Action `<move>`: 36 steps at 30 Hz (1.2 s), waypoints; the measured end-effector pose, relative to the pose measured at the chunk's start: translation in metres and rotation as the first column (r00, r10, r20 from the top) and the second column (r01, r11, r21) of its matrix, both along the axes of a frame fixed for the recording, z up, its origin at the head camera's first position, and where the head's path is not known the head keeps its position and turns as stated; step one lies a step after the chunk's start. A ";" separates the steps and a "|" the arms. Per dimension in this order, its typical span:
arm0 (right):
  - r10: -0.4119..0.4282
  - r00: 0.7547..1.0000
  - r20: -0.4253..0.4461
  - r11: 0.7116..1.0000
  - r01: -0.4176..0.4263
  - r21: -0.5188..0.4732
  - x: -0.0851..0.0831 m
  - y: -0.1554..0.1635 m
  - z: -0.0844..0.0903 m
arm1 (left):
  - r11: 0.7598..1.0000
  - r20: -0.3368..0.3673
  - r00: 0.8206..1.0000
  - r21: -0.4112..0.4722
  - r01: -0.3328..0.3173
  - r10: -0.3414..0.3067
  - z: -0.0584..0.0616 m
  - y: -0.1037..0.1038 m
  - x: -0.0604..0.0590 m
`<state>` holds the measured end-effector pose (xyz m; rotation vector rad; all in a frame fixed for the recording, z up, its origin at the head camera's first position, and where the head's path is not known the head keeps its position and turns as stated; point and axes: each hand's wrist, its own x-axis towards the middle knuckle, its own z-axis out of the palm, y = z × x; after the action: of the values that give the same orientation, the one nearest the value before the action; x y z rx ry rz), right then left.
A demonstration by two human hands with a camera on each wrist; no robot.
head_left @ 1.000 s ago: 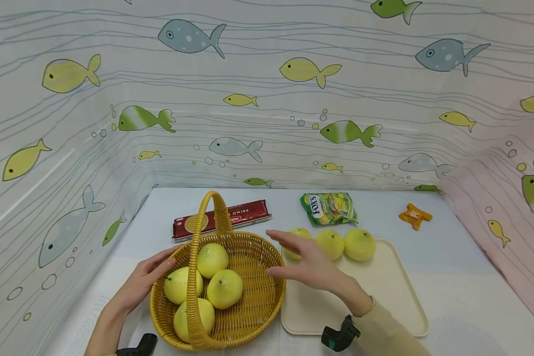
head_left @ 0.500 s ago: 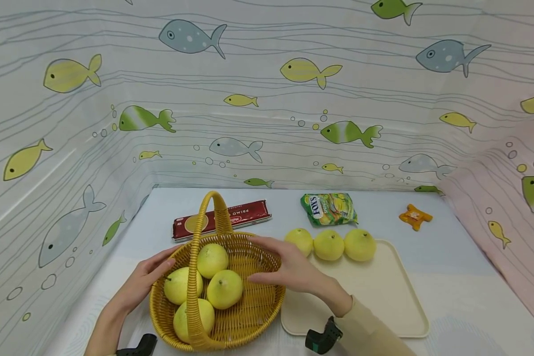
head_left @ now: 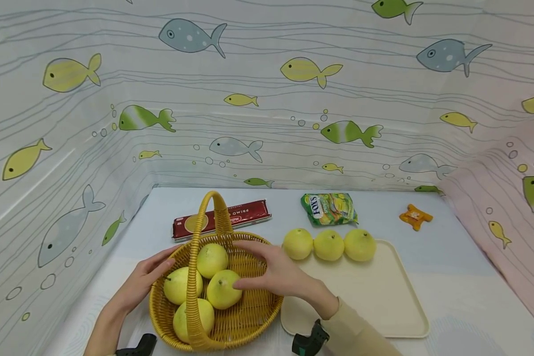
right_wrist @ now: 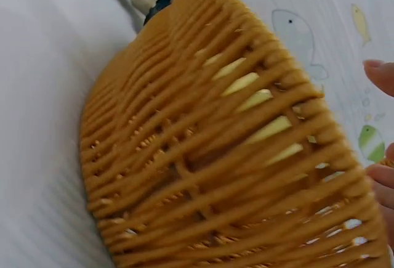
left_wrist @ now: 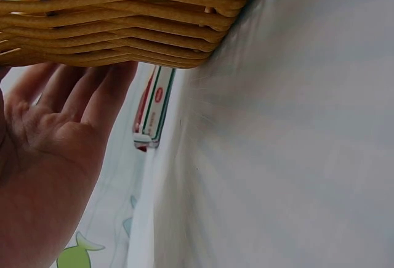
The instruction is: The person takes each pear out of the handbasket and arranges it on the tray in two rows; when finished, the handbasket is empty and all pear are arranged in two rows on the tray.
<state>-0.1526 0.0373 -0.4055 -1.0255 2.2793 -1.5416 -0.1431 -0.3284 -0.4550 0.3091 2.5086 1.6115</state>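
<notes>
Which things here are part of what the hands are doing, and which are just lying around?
In use:
left hand on the basket rim
right hand reaching the basket's pears
tray with three pears

Lying about:
red packet
green candy bag
orange wrapper

Looks like a staged tabletop booth, prob. a recording setup, not a real kitchen. Fish-print curtain wraps 3 sides of a pale blue table. Props only: wicker basket w/ yellow fruit at table's near-left, cream tray just right of basket, red packet behind basket, green candy bag behind tray.
</notes>
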 end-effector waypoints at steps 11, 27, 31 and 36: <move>0.029 1.000 0.010 1.000 -0.029 -0.005 0.007 -0.010 -0.004 | 0.999 0.006 1.000 -0.029 -0.014 0.014 0.002 0.000 0.001; 0.072 0.996 -0.053 0.996 -0.069 0.051 0.012 -0.021 -0.016 | 1.000 -0.001 1.000 -0.023 -0.007 0.007 0.001 0.001 0.001; 0.073 0.995 -0.068 0.995 -0.067 0.079 0.012 -0.021 -0.015 | 1.000 -0.002 1.000 -0.031 -0.007 0.007 0.001 0.002 0.002; 0.059 0.993 -0.106 0.991 -0.045 0.129 0.010 -0.020 -0.017 | 0.999 0.003 1.000 -0.028 -0.017 0.017 0.003 0.002 0.001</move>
<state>-0.1427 0.0171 -0.4223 -1.1513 2.3672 -1.3325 -0.1419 -0.3264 -0.4523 0.2831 2.5362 1.5800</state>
